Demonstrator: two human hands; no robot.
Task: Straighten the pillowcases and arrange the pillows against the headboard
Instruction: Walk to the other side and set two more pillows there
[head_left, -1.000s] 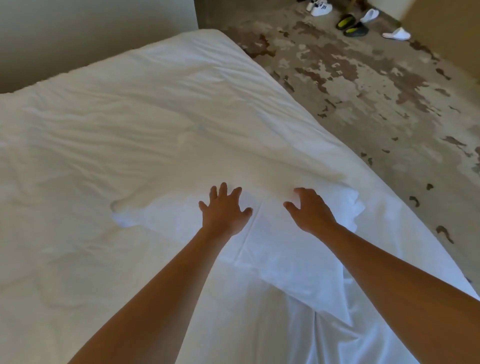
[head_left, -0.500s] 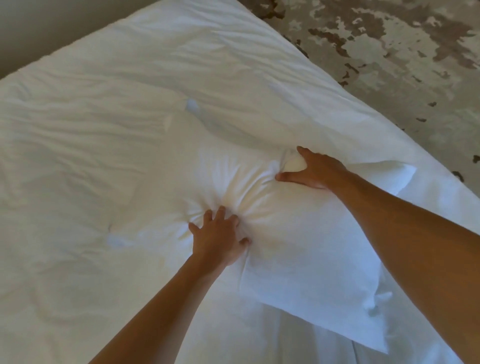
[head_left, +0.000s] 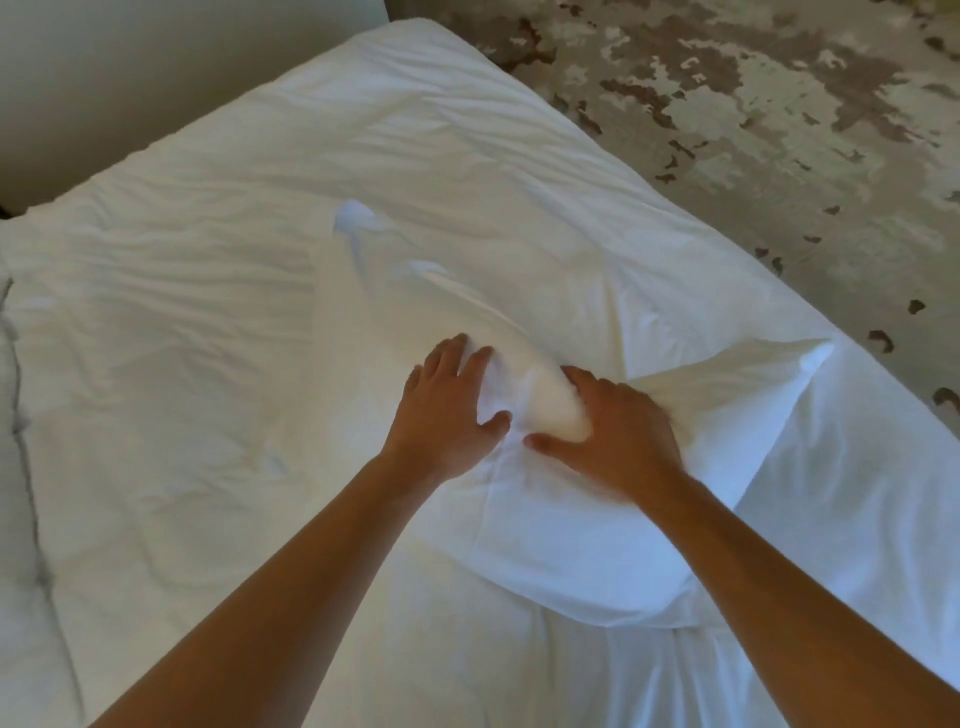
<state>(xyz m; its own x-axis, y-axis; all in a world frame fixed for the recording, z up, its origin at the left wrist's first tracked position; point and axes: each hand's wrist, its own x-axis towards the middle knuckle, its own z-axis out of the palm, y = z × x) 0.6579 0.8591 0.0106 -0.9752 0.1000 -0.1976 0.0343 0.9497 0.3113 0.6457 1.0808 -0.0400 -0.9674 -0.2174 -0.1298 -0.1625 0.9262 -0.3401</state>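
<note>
A white pillow (head_left: 597, 551) in a white pillowcase lies across the white duvet (head_left: 208, 322) near the bed's right side. Its middle is bunched into a raised ridge that runs up and to the left, blurred by motion. My left hand (head_left: 449, 410) grips the ridge from the left, fingers curved over it and thumb pressed in below. From the right, my right hand (head_left: 618, 431) grips the same ridge, its fingers wrapped onto the fabric. The two hands are almost touching. The pillow's right corner (head_left: 810, 358) points toward the bed edge.
The bed's right edge (head_left: 857, 395) drops to a beige and brown patterned carpet (head_left: 779, 130). A pale wall (head_left: 156, 78) stands behind the bed's far end. A second padded white piece (head_left: 21, 519) with a seam lies along the left border.
My hands have come together at the pillow's middle and squeezed it into a ridge. The pillow's far left part has risen off the duvet.
</note>
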